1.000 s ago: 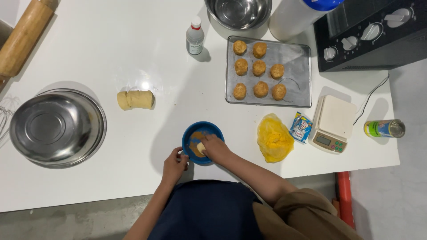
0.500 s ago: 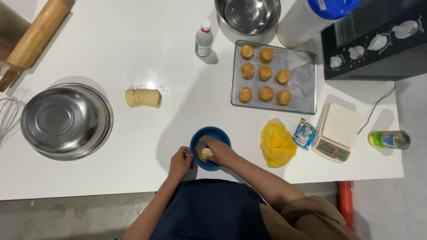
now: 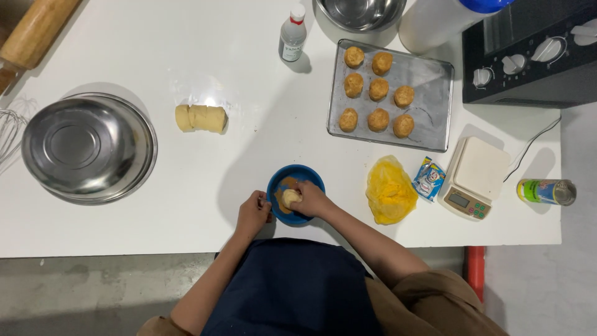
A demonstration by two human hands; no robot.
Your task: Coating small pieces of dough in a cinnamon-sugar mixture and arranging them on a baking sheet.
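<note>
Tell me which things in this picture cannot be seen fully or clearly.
Head view:
- Rolling pin: cut by the top-left edge.
- Whisk: cut by the left edge.
- Dough ball: partly covered by the right hand.
- Blue bowl: brown contents too small to identify.
- Upper steel bowl: cut by the top edge.

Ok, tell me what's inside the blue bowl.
The blue bowl holds brown crumbs and a pale dough ball, gripped by the right hand. The left hand steadies the rim. What lies beneath the ball and fingers is hidden.
</note>
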